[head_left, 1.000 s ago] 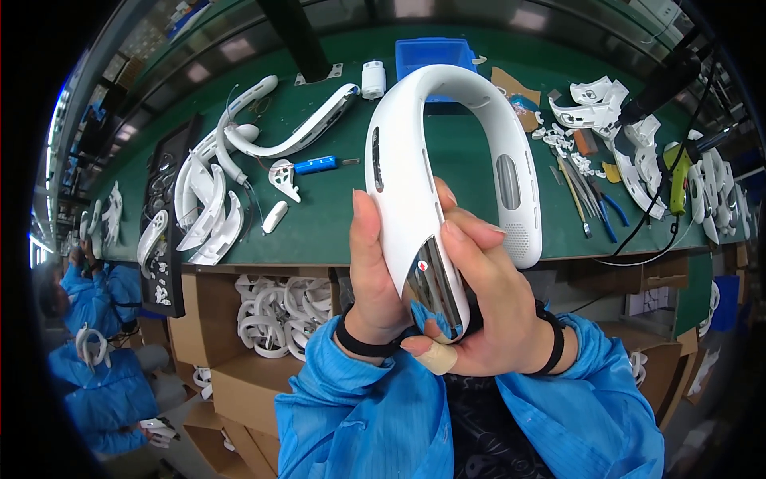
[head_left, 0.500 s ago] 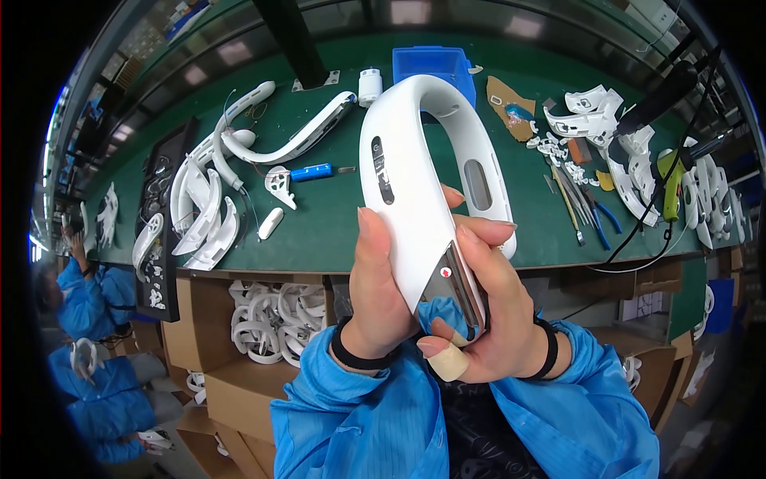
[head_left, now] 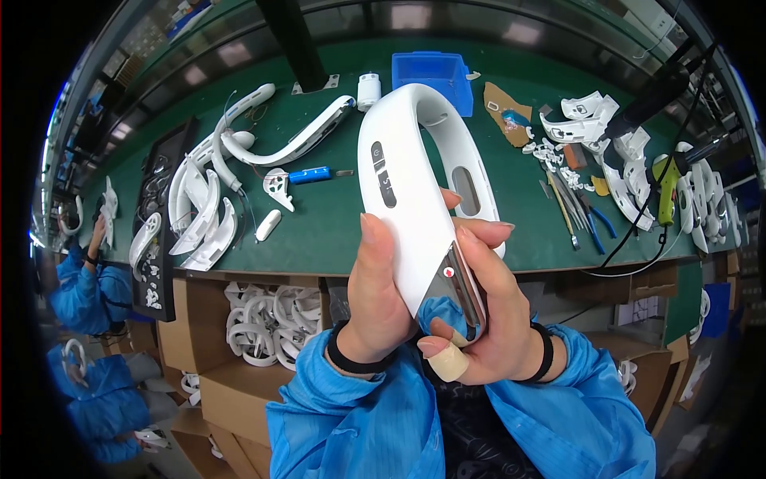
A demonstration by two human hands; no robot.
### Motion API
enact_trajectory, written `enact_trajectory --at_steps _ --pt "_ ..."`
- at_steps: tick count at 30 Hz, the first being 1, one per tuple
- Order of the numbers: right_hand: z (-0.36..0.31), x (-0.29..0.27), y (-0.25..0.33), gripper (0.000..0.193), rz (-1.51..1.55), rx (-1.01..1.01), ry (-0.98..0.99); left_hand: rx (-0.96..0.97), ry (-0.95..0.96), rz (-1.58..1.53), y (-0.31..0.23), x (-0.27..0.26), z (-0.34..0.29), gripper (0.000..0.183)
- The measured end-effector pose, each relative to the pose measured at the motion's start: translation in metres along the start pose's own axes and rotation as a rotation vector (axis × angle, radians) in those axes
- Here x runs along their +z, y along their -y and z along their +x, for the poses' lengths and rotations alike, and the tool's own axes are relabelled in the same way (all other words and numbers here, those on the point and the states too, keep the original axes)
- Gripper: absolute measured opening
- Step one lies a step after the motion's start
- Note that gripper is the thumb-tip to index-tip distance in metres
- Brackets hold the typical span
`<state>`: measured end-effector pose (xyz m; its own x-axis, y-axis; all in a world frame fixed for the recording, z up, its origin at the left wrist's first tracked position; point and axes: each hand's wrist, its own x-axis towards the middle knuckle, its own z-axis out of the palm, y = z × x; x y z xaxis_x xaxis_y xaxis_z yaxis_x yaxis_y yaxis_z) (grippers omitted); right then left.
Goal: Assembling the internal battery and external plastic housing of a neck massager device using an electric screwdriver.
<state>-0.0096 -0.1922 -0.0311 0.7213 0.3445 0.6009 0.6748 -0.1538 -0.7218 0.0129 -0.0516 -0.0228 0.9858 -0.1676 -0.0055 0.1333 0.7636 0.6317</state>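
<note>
A glossy white U-shaped neck fan (head_left: pixel 399 152) is held up in front of me, its curved bend toward the far side of the bench. A dark oval control strip with small lit marks shows on its left arm, and a grey oval plate lies inside the right arm. Its near end has a mirror-like cover with a small red mark. My left hand (head_left: pixel 371 299) is closed on the left side, thumb along the shell. My right hand (head_left: pixel 503 311) grips the mirrored end from the right; one finger wears a beige finger cot.
The green bench (head_left: pixel 319 231) carries curved white shells (head_left: pixel 203 207), a blue battery cell (head_left: pixel 309 175), a blue bin (head_left: pixel 432 80), pliers (head_left: pixel 597 227) and a green-handled tool (head_left: pixel 666 191). Below stands a cardboard box (head_left: pixel 239 391) near white rings (head_left: pixel 263 327). A co-worker in blue (head_left: pixel 88 295) is at the left.
The neck fan has tipped slightly, its bend now a little lower in view. My grip is unchanged. At the far left, the co-worker's hand has risen to a white part.
</note>
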Motion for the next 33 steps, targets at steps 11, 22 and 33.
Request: enact_trajectory --at_steps 11,22,33 --pt "0.006 -0.029 0.014 0.085 0.609 0.416 -0.113 0.279 0.132 0.515 -0.02 -0.02 0.008 0.072" --pt "0.009 -0.053 0.008 0.087 1.233 0.537 -0.046 0.237 -0.061 0.305 -0.003 -0.068 0.036 0.05" --pt "0.019 -0.074 -0.021 0.08 0.268 0.38 -0.072 0.208 -0.239 0.501 -0.004 -0.047 0.028 0.05"
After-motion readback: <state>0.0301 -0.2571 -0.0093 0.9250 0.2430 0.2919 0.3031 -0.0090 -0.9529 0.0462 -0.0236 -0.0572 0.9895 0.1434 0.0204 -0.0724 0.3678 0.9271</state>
